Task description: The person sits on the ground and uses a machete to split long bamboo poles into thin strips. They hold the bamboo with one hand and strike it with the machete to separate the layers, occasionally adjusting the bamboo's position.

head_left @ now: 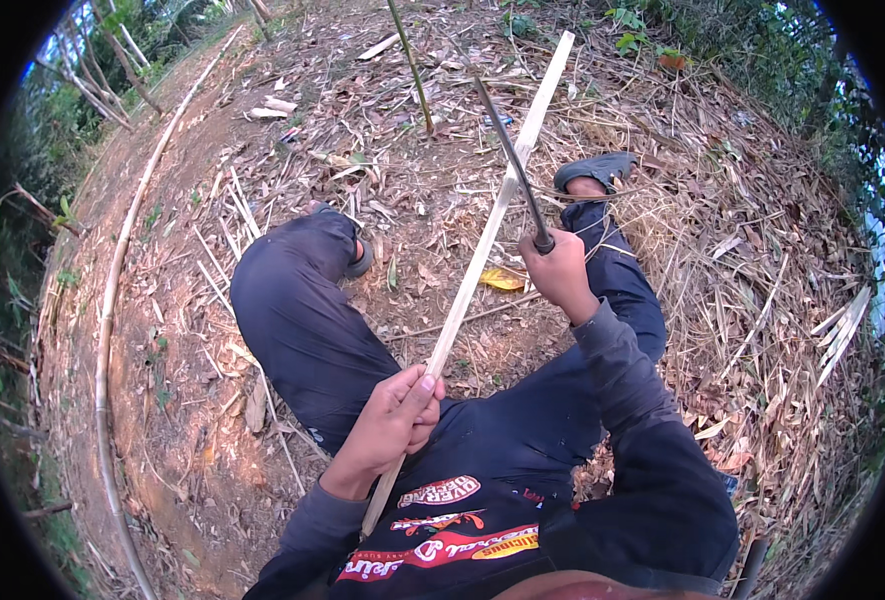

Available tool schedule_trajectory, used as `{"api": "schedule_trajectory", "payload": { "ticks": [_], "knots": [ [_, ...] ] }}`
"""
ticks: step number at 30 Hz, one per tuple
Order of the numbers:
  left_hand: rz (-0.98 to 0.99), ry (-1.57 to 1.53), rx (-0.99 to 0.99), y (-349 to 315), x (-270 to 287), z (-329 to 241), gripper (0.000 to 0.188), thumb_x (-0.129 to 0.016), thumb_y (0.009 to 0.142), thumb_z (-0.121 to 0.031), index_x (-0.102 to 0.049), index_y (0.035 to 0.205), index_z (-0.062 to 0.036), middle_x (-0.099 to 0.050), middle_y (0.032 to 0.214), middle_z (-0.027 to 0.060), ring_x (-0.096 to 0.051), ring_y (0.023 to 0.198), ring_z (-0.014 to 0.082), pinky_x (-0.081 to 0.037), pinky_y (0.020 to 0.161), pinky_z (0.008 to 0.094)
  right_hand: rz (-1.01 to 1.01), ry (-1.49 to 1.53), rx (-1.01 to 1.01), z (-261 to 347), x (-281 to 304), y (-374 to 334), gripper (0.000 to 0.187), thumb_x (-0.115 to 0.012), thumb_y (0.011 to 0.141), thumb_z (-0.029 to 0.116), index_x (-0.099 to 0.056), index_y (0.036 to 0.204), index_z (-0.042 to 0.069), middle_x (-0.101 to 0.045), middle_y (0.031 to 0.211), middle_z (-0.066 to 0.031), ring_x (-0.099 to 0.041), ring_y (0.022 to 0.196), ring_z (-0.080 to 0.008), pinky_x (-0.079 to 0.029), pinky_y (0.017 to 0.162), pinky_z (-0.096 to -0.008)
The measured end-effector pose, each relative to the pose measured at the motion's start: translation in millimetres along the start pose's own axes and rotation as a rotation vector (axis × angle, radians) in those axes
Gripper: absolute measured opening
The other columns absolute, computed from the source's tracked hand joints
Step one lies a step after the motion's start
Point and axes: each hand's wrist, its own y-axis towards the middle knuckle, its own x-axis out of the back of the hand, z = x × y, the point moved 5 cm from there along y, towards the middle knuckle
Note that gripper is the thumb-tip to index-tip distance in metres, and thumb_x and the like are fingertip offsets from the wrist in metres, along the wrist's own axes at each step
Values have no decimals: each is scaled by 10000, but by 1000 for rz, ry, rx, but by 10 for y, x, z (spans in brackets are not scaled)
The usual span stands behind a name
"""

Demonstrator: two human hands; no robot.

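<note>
A long, pale split strip, bamboo by its look point(479, 255), slants from my lap up and away to the right. My left hand point(395, 420) is closed around its lower part, thumb on top. In my right hand point(560, 270) is the dark handle of a long, narrow-bladed knife point(522, 178). The blade points away and to the left, and crosses the strip beyond its middle; whether it cuts into the strip I cannot tell. My fingers wrap fully round the handle and hide most of it.
My bent legs point(297, 300) spread to either side. A long pole point(112, 290) lies along the left. Thin split strips point(224, 262) lie by my left knee, others point(844, 335) at far right. A thin green stem point(412, 70) stands ahead. Dry leaves cover the sloping ground.
</note>
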Motion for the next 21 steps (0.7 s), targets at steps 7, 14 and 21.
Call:
{"api": "schedule_trajectory", "payload": {
  "ticks": [7, 14, 21],
  "knots": [
    [-44, 29, -27, 12, 17, -113, 215, -432, 1100, -263, -491, 1000, -82, -348, 659, -63, -249, 475, 6, -208, 395, 197, -114, -433, 646, 517, 29, -168, 186, -785, 748, 168, -677, 877, 90, -687, 747, -125, -662, 605, -321, -518, 565, -414],
    [-18, 71, 37, 58, 65, -112, 203, -421, 1102, -251, -499, 1028, -79, -363, 700, -58, -265, 501, 13, -226, 422, 193, -40, -570, 113, -243, -4, 327, 292, -716, 852, 306, -699, 956, 33, -705, 784, -191, -689, 738, -395, -549, 669, -502],
    [-6, 29, 108, -82, 109, -118, 210, -412, 1102, -221, -511, 1067, -38, -373, 693, -42, -249, 482, 10, -225, 403, 193, 144, -42, -158, -278, -222, -3, 266, -675, 844, 192, -641, 708, -34, -606, 592, -187, -614, 536, -265, -461, 562, -410]
  ]
}}
